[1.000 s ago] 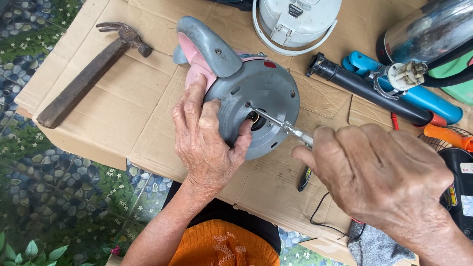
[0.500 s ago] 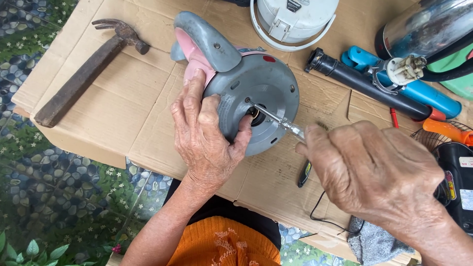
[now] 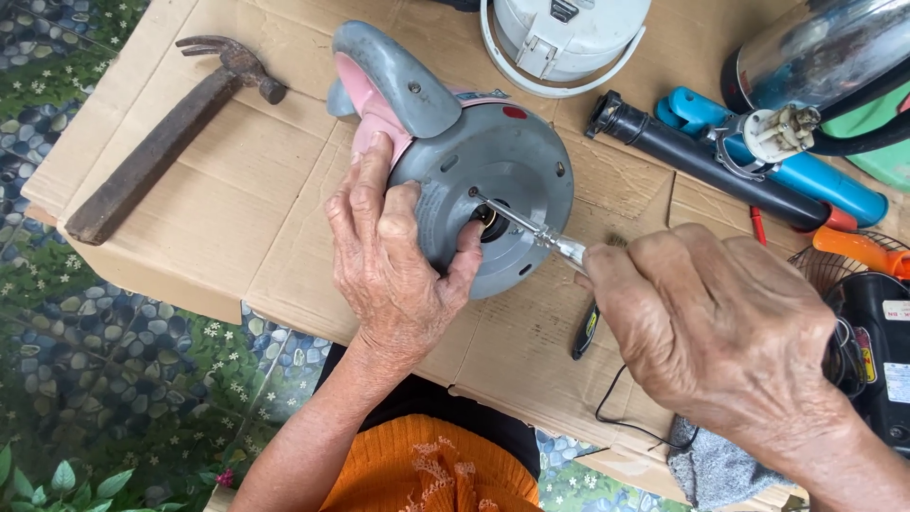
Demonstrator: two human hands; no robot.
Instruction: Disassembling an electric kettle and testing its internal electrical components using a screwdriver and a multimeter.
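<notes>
While the grey kettle base [image 3: 493, 171] is pinned upside down on the cardboard [image 3: 218, 218] by the left hand [image 3: 393, 270], thumb beside the centre socket, a screwdriver [image 3: 531, 230] is gripped tight in the right hand [image 3: 720, 332], tip angled into that socket, presumably for steadiness.

The scene was bright and evenly lit by soft daylight that seemed to come from above, with no harsh contrast. Shadows were faint and short: a thin one ran along the hammer [image 3: 169, 133] on the cardboard [image 3: 227, 218], and a soft one lay under the left hand [image 3: 393, 261]. The shiny metal pot [image 3: 806, 52] at the upper right carried pale bluish glare, and the screwdriver's shaft [image 3: 521, 223] caught a small glint. Focus was sharp across the middle. The right hand [image 3: 720, 332], close to the lens, looked large and slightly soft, and straight edges bowed a little near the corners.
</notes>
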